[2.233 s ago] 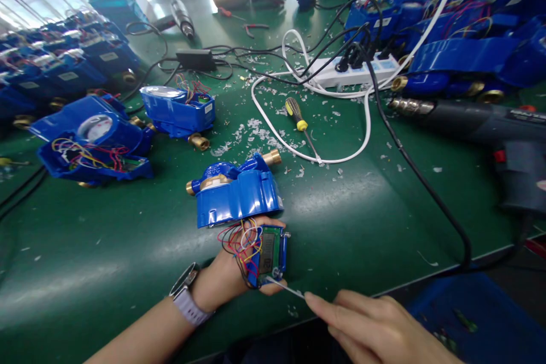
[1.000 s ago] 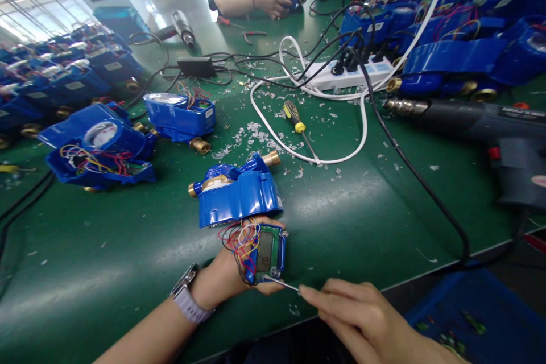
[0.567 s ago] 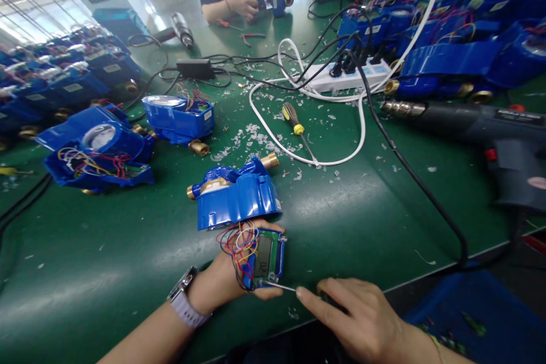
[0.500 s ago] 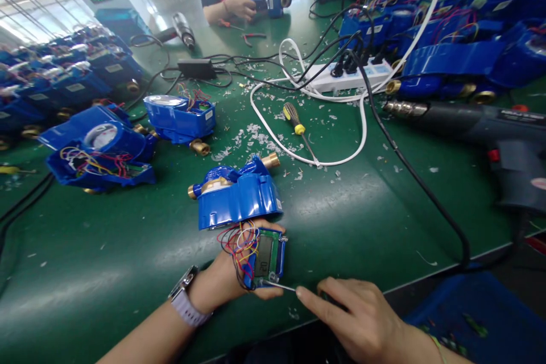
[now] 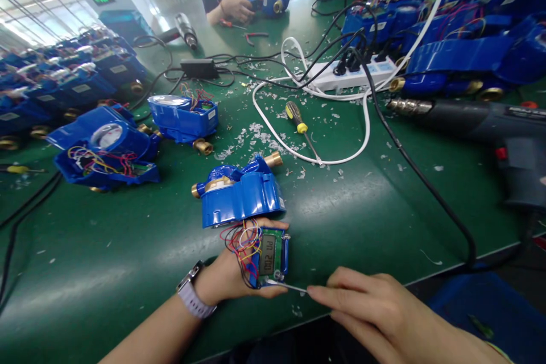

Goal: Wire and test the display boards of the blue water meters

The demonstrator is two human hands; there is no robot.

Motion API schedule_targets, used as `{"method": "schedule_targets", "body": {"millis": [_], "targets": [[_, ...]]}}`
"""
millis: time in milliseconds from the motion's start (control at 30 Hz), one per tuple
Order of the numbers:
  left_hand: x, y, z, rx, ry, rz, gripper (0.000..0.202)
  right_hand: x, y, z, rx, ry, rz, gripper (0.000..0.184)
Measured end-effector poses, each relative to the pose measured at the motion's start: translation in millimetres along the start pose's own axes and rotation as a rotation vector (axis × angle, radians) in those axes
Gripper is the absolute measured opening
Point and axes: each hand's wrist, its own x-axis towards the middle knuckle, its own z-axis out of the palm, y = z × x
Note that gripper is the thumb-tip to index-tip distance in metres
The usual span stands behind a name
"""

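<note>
My left hand (image 5: pixel 230 277), with a watch on its wrist, grips a small blue-cased display module (image 5: pixel 268 255) from beneath. Its green circuit board faces up, and digits show on the grey screen. Red, black, white and yellow wires run from the module towards a blue water meter (image 5: pixel 245 199) with brass ends, lying just beyond. My right hand (image 5: pixel 371 304) pinches a thin silver metal tool (image 5: pixel 292 286). Its tip meets the module's near corner; the rest is covered by my fingers, so I cannot tell its exact kind.
A yellow-and-black screwdriver (image 5: pixel 295 118) lies inside a white cable loop. Opened water meters (image 5: pixel 106 148) stand at left, with rows of others behind. A power strip (image 5: pixel 354 75) and heat gun (image 5: pixel 464 119) are on the right. Across the table a person's hand (image 5: pixel 239 8) holds another meter.
The screen shows more digits than before. My right hand has shifted slightly right and turned, the tool tip staying at the module's corner. The person opposite has raised one hand over their tilted meter.
</note>
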Motion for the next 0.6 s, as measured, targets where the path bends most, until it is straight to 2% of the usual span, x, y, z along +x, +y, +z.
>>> {"method": "schedule_targets", "body": {"millis": [133,333,467,600], "targets": [[1.4,0.6,-1.8,0.013,-0.029,0.031,0.084,-0.2,-2.7,-7.9,-0.241,0.015,-0.089,0.044],[0.6,3.4,-3.5,0.022,-0.037,-0.007,0.081,-2.2,-6.9,-4.5,-0.436,0.142,-0.194,0.043],[-1.3,1.7,-2.7,0.005,-0.065,-0.047,0.075,-2.8,-12.6,-1.0,-0.523,0.195,-0.210,0.046],[-5.7,-4.0,2.3,0.000,0.007,-0.042,0.082,-5.7,-15.1,3.1,-0.505,0.184,-0.156,0.043]]}}
